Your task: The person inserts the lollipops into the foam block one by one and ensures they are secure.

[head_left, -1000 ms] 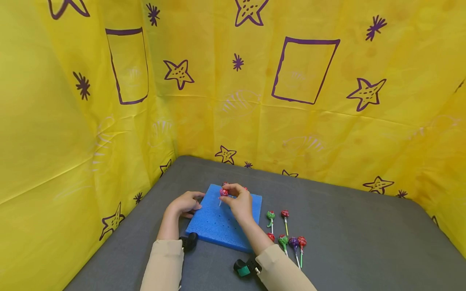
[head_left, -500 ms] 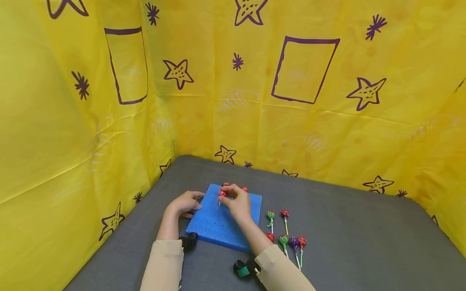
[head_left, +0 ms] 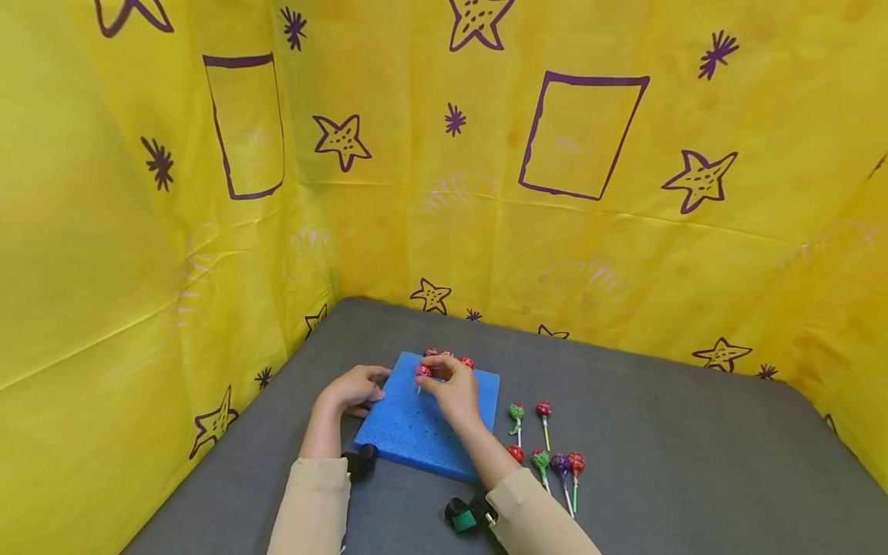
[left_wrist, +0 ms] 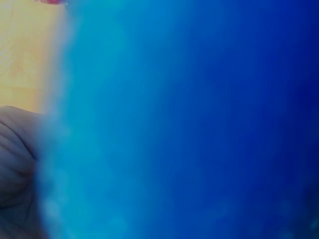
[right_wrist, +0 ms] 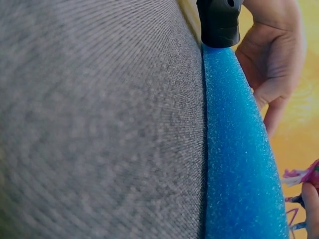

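A blue foam board [head_left: 416, 432] dotted with small holes lies flat on the dark table. My right hand [head_left: 454, 389] pinches a pink-red wrapped lollipop [head_left: 422, 371] between thumb and fingers over the board's far left part. Its white stick points down at the foam; whether the tip is in a hole cannot be told. Beside the board's left edge, my left hand [head_left: 352, 388] rests with relaxed fingers touching it. Behind the right hand, several lollipops [head_left: 467, 362] stand along the board's far edge, partly hidden. Blurred blue foam fills most of the left wrist view.
Right of the board lie several loose lollipops: a green one [head_left: 516, 411], a dark red one [head_left: 544, 408], a purple one [head_left: 560, 463] and others near it. Yellow patterned cloth [head_left: 416, 231] walls the table at the back and left.
The right hand has shifted slightly left with the lollipop, then stayed nearly still. The left hand and the board have not moved.
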Tool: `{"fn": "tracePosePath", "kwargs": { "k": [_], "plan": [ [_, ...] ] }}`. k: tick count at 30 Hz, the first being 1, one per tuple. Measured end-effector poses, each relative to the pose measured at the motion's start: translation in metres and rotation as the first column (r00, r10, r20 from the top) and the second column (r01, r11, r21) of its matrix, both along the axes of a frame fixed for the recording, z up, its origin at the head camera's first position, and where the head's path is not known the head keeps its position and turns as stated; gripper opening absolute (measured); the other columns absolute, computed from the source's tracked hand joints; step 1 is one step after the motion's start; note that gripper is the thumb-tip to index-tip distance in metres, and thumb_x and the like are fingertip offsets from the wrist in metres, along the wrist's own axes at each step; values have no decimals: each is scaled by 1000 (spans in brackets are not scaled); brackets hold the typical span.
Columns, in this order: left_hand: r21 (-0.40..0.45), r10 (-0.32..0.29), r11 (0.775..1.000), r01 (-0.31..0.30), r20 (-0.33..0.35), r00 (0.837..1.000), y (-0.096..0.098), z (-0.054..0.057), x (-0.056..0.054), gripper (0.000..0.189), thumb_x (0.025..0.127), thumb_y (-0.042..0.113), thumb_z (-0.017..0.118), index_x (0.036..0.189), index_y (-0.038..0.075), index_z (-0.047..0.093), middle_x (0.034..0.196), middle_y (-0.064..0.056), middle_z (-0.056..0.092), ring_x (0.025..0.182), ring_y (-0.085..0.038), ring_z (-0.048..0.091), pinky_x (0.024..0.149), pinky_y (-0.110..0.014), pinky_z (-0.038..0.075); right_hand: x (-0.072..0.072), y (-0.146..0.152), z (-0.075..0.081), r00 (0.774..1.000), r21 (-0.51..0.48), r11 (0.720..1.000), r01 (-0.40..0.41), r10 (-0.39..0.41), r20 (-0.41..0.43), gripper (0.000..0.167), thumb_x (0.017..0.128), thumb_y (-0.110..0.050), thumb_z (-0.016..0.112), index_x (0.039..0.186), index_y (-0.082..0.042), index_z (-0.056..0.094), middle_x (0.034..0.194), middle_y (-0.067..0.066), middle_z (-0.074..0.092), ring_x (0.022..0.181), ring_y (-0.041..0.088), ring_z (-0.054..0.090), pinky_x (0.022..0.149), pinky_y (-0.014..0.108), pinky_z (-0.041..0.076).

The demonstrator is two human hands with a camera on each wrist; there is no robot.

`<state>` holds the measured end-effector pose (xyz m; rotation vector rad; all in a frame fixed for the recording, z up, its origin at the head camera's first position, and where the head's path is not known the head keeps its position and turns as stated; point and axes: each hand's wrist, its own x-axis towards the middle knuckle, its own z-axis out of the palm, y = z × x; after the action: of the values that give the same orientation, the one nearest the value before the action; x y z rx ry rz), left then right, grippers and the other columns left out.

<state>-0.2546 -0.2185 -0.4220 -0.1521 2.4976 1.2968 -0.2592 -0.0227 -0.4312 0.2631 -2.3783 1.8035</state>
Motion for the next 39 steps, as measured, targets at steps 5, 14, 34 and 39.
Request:
{"fn": "tracePosePath", "kwargs": {
  "k": [5,14,34,39],
  "plan": [
    [4,-4,1000,4,3,1000,0,1,-1,49,95,5,53,145,5,48,90,-11,55,82,-23,56,72,-38,58,0,0,2,999,4,1000,-5,5,-35,21,80,-8,80,100,-13,77,105,8,75,96,23,70,79,32,59],
    [-2,-9,1000,9,2,1000,0,1,-2,49,96,5,53,145,4,47,90,-11,55,82,-23,57,71,-36,57,1,0,6,998,-21,1000,-19,18,-68,20,80,-3,78,100,-9,77,106,11,75,102,25,72,88,36,59],
    [5,-16,1000,16,1,1000,-2,1,0,51,94,3,54,145,4,47,87,-9,51,81,-23,55,71,-36,56,10,27,33,991,-106,992,-65,53,-119,20,83,-4,76,102,-8,75,108,12,75,106,35,70,92,36,58],
    [4,-21,1000,21,-6,1000,-1,1,1,51,94,3,54,145,4,47,91,-11,53,83,-24,55,73,-38,57,11,51,40,993,-78,996,-30,21,-112,23,83,-5,76,105,-10,75,108,13,75,103,31,71,86,32,59]
  ]
}}
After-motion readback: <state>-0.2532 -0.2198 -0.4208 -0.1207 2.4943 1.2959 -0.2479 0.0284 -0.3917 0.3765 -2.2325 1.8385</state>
